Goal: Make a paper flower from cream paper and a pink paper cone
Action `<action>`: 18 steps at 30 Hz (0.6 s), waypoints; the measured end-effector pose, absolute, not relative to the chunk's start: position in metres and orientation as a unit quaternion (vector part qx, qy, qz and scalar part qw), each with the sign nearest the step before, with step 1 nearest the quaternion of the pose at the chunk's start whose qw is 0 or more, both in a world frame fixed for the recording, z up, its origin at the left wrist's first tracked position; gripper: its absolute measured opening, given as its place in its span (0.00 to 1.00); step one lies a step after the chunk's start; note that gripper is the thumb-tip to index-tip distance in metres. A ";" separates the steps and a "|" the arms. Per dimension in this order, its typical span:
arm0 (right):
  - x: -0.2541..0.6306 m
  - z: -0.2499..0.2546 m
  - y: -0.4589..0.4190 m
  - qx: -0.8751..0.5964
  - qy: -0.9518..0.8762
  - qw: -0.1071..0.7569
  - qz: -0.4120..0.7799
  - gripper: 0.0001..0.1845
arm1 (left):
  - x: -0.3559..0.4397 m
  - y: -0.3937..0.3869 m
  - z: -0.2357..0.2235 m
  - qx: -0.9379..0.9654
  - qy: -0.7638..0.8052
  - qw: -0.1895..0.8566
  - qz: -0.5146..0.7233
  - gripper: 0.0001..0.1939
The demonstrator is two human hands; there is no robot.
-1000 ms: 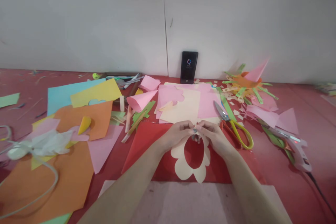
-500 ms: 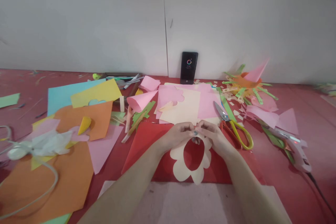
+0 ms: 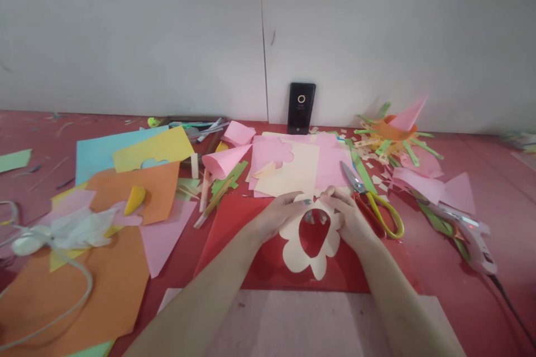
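Note:
A cream paper flower ring with scalloped petals and an open middle is held up over a red sheet. My left hand pinches its upper left edge. My right hand grips its upper right edge. The two hands' fingertips lie a little apart at the ring's top. Through the hole I see the red sheet.
Scissors with yellow and red handles lie right of my right hand. A glue gun rests far right. Cream and pink sheets, a pink cone and a phone lie beyond. Orange paper and a white ribbon are left.
My hands have drawn apart at the top of the ring, and the ring has risen and tilted, its hole now narrower and more pointed.

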State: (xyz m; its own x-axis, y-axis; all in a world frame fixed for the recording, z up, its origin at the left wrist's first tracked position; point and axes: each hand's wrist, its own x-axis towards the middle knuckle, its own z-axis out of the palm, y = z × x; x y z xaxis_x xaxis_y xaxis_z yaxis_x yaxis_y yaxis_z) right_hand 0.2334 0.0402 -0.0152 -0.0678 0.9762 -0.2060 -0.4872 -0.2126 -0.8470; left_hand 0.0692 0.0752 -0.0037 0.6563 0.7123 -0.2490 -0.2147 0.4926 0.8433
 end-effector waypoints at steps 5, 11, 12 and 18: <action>0.233 -0.014 0.042 -0.374 -0.284 0.587 0.659 0.15 | 0.071 0.077 -0.009 0.415 0.299 0.790 0.338 0.10; 0.237 -0.019 0.046 -0.404 -0.259 0.599 0.641 0.16 | 0.072 0.083 -0.013 0.347 0.329 0.742 0.470 0.10; 0.238 -0.021 0.047 -0.414 -0.255 0.608 0.628 0.14 | 0.072 0.084 -0.014 0.336 0.332 0.737 0.483 0.10; 0.240 -0.024 0.048 -0.427 -0.217 0.640 0.601 0.09 | 0.070 0.086 -0.016 0.286 0.331 0.737 0.515 0.08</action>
